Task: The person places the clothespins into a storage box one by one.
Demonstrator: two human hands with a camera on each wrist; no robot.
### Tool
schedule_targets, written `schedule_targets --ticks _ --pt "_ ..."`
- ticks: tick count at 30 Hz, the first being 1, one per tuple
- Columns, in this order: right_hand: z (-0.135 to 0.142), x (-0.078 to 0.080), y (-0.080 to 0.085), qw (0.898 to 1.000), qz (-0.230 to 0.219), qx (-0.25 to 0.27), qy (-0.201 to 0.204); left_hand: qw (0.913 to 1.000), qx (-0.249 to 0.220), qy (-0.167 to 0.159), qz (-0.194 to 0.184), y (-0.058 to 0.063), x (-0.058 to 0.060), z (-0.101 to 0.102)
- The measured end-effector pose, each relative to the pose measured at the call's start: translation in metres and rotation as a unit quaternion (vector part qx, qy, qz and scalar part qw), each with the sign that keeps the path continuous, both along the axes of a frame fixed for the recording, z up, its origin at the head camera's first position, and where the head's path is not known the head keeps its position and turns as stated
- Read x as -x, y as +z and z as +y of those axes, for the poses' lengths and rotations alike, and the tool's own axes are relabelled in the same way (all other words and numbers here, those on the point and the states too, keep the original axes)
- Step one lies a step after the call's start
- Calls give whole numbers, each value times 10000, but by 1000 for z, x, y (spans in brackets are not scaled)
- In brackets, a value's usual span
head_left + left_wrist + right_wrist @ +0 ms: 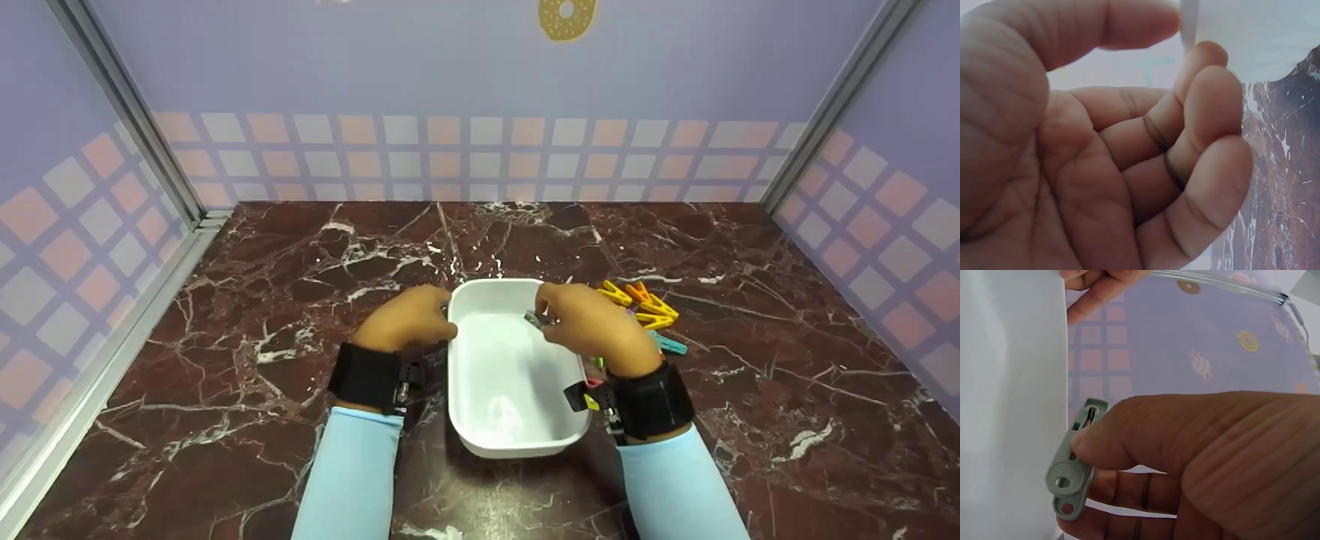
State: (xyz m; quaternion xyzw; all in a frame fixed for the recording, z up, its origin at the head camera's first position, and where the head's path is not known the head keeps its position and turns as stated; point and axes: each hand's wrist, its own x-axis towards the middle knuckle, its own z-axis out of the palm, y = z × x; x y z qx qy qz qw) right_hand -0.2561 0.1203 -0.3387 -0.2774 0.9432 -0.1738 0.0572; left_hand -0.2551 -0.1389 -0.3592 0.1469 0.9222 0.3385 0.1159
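Observation:
A white rectangular basin (499, 367) stands on the dark marbled table. At its left rim is my left hand (409, 319); in the left wrist view the thumb and fingertips pinch the basin's white edge. My right hand (592, 322) is over the right rim and pinches a grey-green clothespin (1064, 475) between thumb and fingers. In the head view this clothespin (534, 320) is just inside the basin's right side, above its floor. No other things show in the basin.
Right of the basin lies a pile of clothespins, partly hidden by my right hand: yellow ones (660, 319), an orange one (638, 291) and a teal one (670, 343). Patterned lilac panels (480, 82) wall the table at the back and sides.

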Motion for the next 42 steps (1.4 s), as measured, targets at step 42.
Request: schedule_targets --ticks 42 --pt "-33 3 -36 9945 -258 -725 705 9998 95 170 81 0 -1 3"
